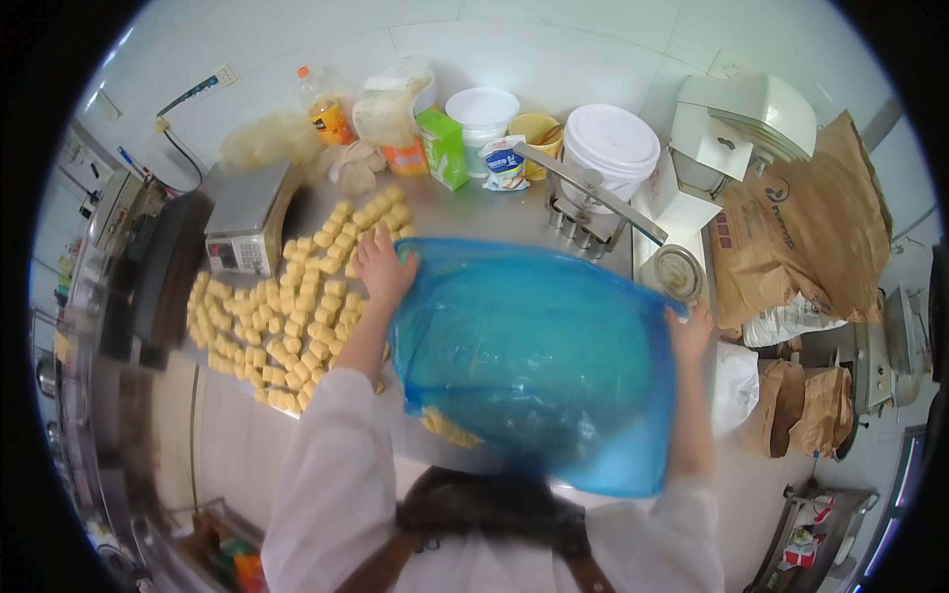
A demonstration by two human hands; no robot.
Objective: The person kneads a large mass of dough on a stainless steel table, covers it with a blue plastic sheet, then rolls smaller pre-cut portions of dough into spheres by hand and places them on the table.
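Note:
A large translucent blue plastic sheet or bag [534, 356] is spread in front of me between my two hands. My left hand [385, 270] lies at its upper left edge, fingers apart; whether it pinches the plastic I cannot tell. The right upper corner of the plastic is gripped in my right hand [691, 326]. Many small pieces of yellow dough [296, 304] lie on the steel table [511, 215], to the left of and beside my left hand. More yellow dough [447, 428] shows at the plastic's lower edge. What lies under the plastic is mostly hidden.
A digital scale [248, 215] stands behind the dough at left. Along the wall are an orange drink bottle [326, 111], a green carton [442, 148] and white lidded buckets [612, 144]. A steel lever tool [589, 196] stands behind the plastic. Brown paper sacks [808, 230] are at right.

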